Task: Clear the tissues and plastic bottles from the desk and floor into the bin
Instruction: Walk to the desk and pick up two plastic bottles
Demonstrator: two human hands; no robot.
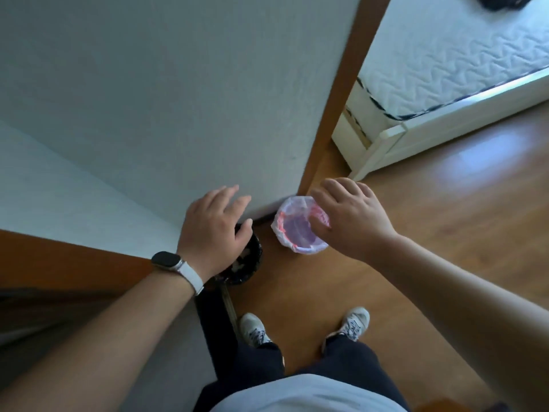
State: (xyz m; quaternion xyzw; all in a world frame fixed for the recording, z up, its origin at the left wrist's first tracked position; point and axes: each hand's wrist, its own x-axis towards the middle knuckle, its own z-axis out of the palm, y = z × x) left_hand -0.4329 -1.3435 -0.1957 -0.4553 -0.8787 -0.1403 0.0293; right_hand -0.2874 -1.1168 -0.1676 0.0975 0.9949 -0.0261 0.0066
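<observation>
Two bins stand side by side on the wooden floor (pixel 416 233), tucked at the foot of a white wall (pixel 178 99) where a brown wooden post (pixel 341 99) runs up its corner. The black bin (pixel 254 263) is lined in dark plastic and sits to the left. A few pale scraps (pixel 237 264) show inside it, though most of its mouth is hidden and I cannot tell what they are. The pink bin (pixel 294 233) is just beside it, apart from it, with a thin whitish liner folded over the rim, and what shows of its inside looks bare.

The person stands over both with arms stretched forward. The left hand (pixel 214 230) hangs above the black bin, palm down, fingers loose and slightly spread, holding nothing. A watch (pixel 166 260) on a white strap sits on that wrist. The right hand (pixel 347 218) hovers over the far edge of the pink bin, palm down too, fingers relaxed and a little apart, with nothing in it.

Below the arms, two pale shoes (pixel 252 328) are planted on the floor a step back from the bins. Off to the right, well apart from all this, the corner of a bed (pixel 445 69) with a quilted white mattress rests on a cream frame.
</observation>
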